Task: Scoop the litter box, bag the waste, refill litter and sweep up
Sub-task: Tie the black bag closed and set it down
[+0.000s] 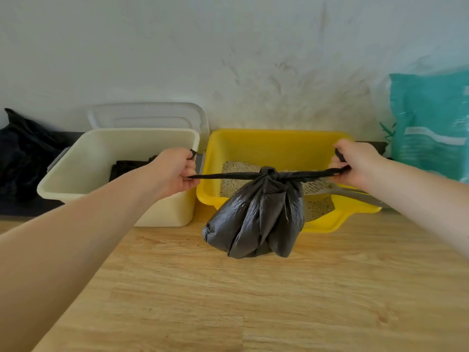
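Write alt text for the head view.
Left hand and right hand pull the ties of a knotted black bag apart above a wood floor. Behind it sit a yellow litter box holding a scoop and a cream bin.

The grey bag (pixel 256 219) hides part of the scoop (pixel 330 188); the teal sack (pixel 431 123) is cut off.

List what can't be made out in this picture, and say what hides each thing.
- Contents of the grey waste bag, head view: opaque plastic, knotted shut.
- Litter scoop in the yellow litter box: the bag and right hand cover part of it.
- Dark item in the cream bin: left hand and forearm cover it.
- Teal litter bag: cut off by the right edge, print blurred.
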